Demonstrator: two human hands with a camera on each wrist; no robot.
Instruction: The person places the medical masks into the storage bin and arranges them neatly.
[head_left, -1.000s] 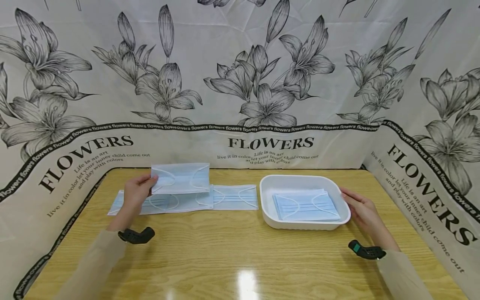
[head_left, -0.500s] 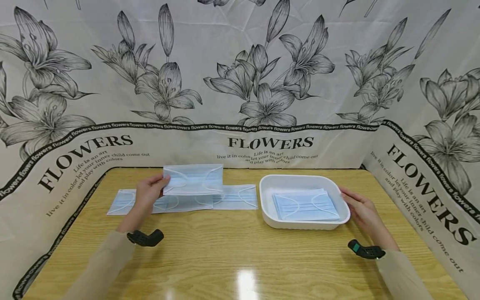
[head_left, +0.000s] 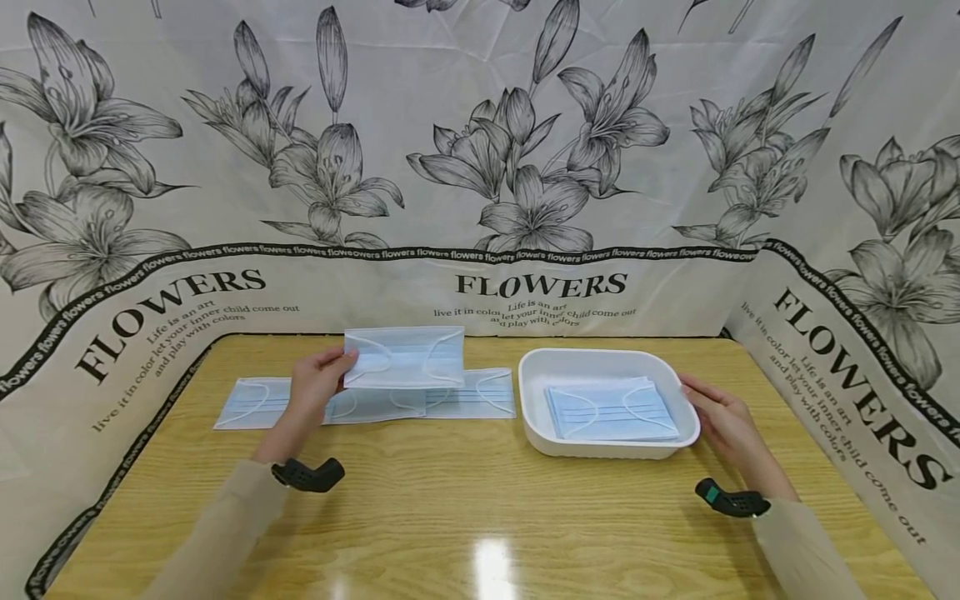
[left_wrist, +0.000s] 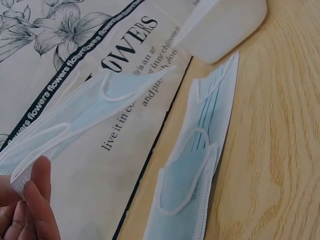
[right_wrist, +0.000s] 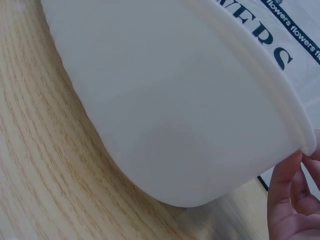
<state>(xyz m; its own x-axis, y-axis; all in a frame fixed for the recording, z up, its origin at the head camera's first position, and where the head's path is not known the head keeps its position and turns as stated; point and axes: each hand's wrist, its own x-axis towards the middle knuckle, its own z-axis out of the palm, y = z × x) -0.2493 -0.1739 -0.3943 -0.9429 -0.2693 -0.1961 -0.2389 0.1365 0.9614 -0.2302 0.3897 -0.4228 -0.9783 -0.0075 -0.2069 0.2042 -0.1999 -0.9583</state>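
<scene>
My left hand [head_left: 313, 388] pinches the left edge of a light blue face mask [head_left: 405, 358], raised above the table with its white ear loops facing me. Thumb and fingers close on its corner in the left wrist view. Below it, several more blue face masks [head_left: 483, 394] lie in an overlapping row, partly hidden by the hand and the raised mask. To the right stands a white plastic tub [head_left: 609, 451] with a small stack of face masks [head_left: 611, 412] inside. At the tub's right end, my right hand [head_left: 727, 421] grips the rim between thumb and fingers.
The wooden table [head_left: 420, 508] runs back to a white flower-print cloth [head_left: 360, 292] that surrounds it at the back and both sides. Each wrist wears a black device [head_left: 307, 475].
My left hand has carried the raised mask rightward over the row, towards the tub, uncovering more of the leftmost mask. The right hand and the tub have stayed put.
</scene>
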